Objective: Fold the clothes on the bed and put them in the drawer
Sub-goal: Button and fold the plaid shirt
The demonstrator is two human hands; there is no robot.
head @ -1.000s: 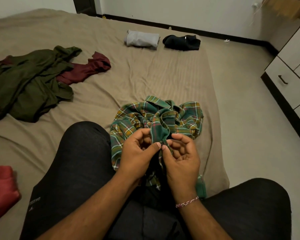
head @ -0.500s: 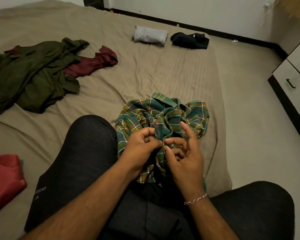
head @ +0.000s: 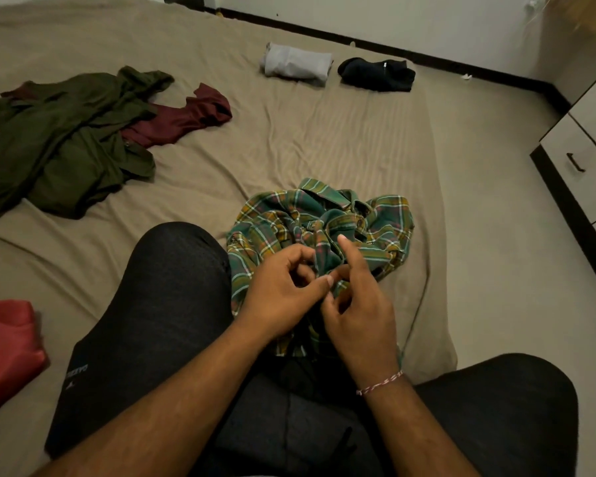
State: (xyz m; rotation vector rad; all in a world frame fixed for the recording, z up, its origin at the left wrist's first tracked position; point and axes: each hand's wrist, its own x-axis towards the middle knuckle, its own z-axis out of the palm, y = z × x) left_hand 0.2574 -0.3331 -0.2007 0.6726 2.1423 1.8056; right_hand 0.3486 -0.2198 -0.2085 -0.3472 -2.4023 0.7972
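Note:
A crumpled green plaid shirt (head: 324,218) lies on the bed (head: 289,142) between my knees. My left hand (head: 283,294) pinches a fold of its front edge between thumb and fingers. My right hand (head: 358,304) pinches the same edge right beside it, with its index finger raised. A closed white drawer (head: 578,166) with a dark handle is at the right. A dark green garment (head: 59,142) and a maroon one (head: 186,118) lie unfolded at the left. Folded grey (head: 296,65) and black (head: 375,74) clothes sit at the far edge.
My legs in dark trousers (head: 159,321) spread to both sides of the plaid shirt. A red cloth (head: 4,346) lies at the left edge. Bare floor (head: 496,235) runs between the bed and the white drawer unit.
The view has shifted slightly, so the clothes sit lower in frame. My right index finger has lifted off the fabric and points up; both hands stay on the plaid shirt's edge.

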